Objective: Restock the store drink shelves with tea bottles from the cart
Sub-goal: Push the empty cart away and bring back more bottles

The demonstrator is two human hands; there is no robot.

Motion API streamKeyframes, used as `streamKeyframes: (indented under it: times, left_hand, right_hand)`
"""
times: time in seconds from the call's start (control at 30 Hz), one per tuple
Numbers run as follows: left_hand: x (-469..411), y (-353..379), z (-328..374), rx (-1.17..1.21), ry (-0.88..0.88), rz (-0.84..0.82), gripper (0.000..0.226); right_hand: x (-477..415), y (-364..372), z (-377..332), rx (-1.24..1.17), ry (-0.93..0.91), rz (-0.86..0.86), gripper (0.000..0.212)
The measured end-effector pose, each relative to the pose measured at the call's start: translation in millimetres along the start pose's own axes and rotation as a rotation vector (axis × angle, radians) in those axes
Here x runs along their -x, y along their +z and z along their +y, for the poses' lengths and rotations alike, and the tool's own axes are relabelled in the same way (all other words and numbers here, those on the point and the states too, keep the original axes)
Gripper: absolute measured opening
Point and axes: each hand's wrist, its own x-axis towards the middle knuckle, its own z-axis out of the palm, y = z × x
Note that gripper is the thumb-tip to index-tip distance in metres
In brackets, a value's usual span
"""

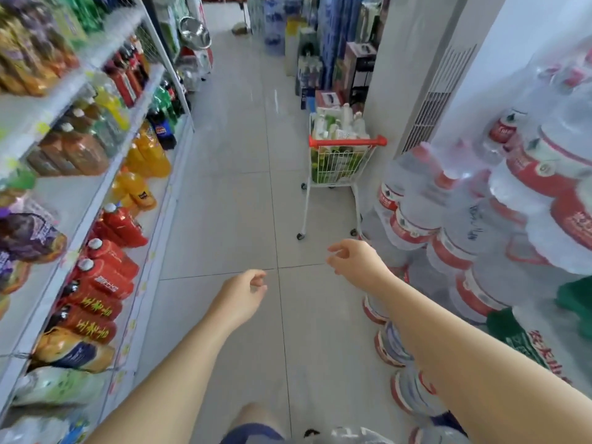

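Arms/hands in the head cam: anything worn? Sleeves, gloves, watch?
Nothing worn that shows. Left hand and right hand are ungloved, with no rings, watch or wristband visible. Both forearms are bare all the way to the frame edge, so no sleeve is in view. The only clothing visible is a blue garment at the bottom edge.

Bright, even light; motion blur and wide-angle bending smear the edges.
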Motion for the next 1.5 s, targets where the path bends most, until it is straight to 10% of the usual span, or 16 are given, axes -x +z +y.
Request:
streamKeyframes:
  times: [0.47, 0.73, 1.13, 1.5]
  left_hand:
    - [-317.7, -76.4, 147.7, -0.005, 0.218, -0.092, 0.031]
    - [-441.4, -41.3, 167.6, -0.112, 0.12, -0.326, 0.035]
    - [-674.5, -0.2, 262.8, -0.139, 0.043, -0.054, 0.036]
    - [-753.7, 74.2, 250.2, -0.488, 0.212, -0.245, 0.036]
  right_hand:
    - [-251.5, -77.8, -34.2, -0.006, 0.138, 0.082, 0.032]
    - [-390.7, -135.2, -11.0, 0.041, 0.252, 0.005, 0.036]
    - [-663.0, -249.1, -5.3, 0.177, 0.202, -0.081, 0.03]
    - [-755.8, -220.3, 88.4, 0.549, 0.163, -0.348, 0.026]
